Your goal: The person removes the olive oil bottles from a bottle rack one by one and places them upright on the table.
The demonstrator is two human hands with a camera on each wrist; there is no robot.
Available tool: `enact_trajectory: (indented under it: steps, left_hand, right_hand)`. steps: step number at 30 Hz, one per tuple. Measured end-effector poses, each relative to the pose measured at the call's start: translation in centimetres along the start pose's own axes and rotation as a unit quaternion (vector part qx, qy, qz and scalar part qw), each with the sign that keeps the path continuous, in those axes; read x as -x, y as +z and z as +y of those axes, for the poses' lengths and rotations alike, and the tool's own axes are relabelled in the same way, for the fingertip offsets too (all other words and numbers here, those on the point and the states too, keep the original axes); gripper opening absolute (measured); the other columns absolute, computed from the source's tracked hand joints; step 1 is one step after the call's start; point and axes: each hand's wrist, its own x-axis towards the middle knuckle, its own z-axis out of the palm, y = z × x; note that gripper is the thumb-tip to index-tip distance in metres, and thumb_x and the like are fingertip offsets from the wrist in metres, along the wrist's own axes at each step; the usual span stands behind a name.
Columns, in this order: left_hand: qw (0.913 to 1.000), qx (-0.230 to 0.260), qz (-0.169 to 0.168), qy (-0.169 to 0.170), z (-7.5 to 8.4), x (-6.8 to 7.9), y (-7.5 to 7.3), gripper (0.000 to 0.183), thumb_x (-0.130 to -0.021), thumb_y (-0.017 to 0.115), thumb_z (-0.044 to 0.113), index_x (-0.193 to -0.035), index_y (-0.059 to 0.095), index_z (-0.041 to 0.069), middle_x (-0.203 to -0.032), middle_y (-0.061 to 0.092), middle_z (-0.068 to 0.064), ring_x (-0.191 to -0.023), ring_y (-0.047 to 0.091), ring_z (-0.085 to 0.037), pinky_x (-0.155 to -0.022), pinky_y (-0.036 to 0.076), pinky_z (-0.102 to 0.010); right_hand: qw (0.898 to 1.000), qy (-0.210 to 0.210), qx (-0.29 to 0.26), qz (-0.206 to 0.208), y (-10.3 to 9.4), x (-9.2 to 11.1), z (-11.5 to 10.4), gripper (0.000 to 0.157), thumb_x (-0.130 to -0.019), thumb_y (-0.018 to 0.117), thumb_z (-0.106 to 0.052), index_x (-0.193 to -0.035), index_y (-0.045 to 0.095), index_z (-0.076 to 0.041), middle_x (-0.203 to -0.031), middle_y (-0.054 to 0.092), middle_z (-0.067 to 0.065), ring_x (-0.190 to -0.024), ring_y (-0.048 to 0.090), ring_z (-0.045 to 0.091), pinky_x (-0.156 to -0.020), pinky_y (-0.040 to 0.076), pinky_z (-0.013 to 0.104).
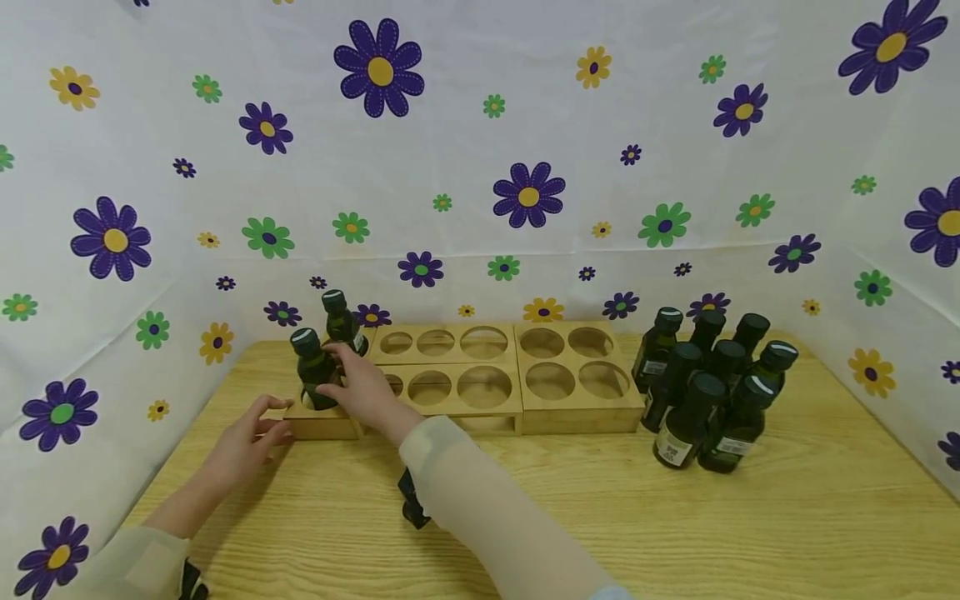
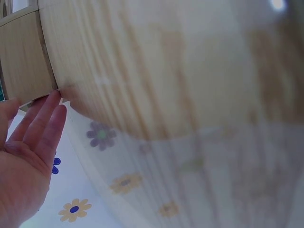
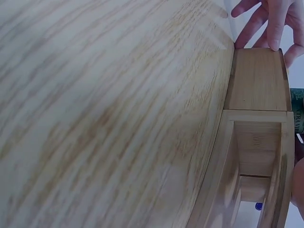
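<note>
My right hand (image 1: 367, 393) grips a dark green glass bottle (image 1: 309, 368), which stands upright in the front hole of the left wooden holder (image 1: 322, 429). Just behind it is a second dark bottle (image 1: 339, 319), also upright in that holder. At the holder's left end, my left hand (image 1: 243, 446) rests its fingertips against the wood; in the left wrist view, this hand (image 2: 28, 161) has its fingers extended along the block's end. From the right wrist view, the left hand (image 3: 278, 21) touches the block's corner, while my right hand shows only at the edge.
Beside the left holder stand a middle wooden rack (image 1: 446, 408) and a right one (image 1: 581, 421), both with round holes. Several dark bottles (image 1: 678, 417) cluster on the table (image 1: 600, 517) to the right. A flower-patterned cloth (image 1: 450, 150) hangs behind and at the sides.
</note>
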Motion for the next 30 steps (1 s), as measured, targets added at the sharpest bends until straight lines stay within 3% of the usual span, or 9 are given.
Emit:
enact_trajectory:
  steps: [8, 13, 22, 30]
  left_hand:
    - [0.9999, 0.014, -0.002, -0.003, 0.0, 0.1, 0.3, 0.023, -0.104, 0.045, 0.011, -0.126, 0.042, 0.004, -0.114, 0.062, -0.032, -0.099, 0.065, -0.041, -0.066, 0.054, -0.044]
    - [0.9999, 0.008, 0.000, 0.007, -0.2, 0.0, 0.1, 0.023, -0.104, 0.045, 0.011, -0.126, 0.041, 0.004, -0.113, 0.063, -0.031, -0.097, 0.066, -0.040, -0.064, 0.054, -0.040]
    - [0.9999, -0.006, -0.004, 0.015, -0.1, -0.1, -0.1, 0.024, -0.105, 0.044, 0.010, -0.128, 0.041, 0.004, -0.114, 0.063, -0.031, -0.097, 0.066, -0.039, -0.063, 0.053, -0.036]
    - [0.9999, -0.008, -0.009, 0.008, 0.2, 0.2, -0.1, 0.025, -0.105, 0.044, 0.011, -0.128, 0.040, 0.003, -0.111, 0.064, -0.030, -0.097, 0.066, -0.040, -0.063, 0.052, -0.037]
  right_hand:
    - [0.999, -0.038, -0.014, 0.019, -0.7, 0.4, -0.7, 0.058, -0.095, 0.065, -0.024, -0.145, 0.038, -0.015, -0.135, 0.055, 0.005, -0.116, 0.057, 0.012, -0.092, 0.044, 0.021]
    - [0.998, -0.056, -0.033, 0.028, -1.8, 0.3, -1.9, 0.059, -0.095, 0.065, -0.022, -0.145, 0.038, -0.014, -0.133, 0.056, 0.004, -0.113, 0.057, 0.011, -0.090, 0.044, 0.020]
    - [0.995, -0.099, -0.020, 0.025, -4.8, 1.4, -2.9, 0.061, -0.095, 0.066, -0.018, -0.146, 0.034, -0.011, -0.131, 0.056, 0.009, -0.113, 0.058, 0.016, -0.091, 0.043, 0.020]
    - [0.990, -0.131, -0.036, 0.028, -7.9, 3.5, -2.1, 0.061, -0.094, 0.067, -0.014, -0.145, 0.035, -0.008, -0.128, 0.057, 0.011, -0.113, 0.058, 0.015, -0.093, 0.042, 0.021]
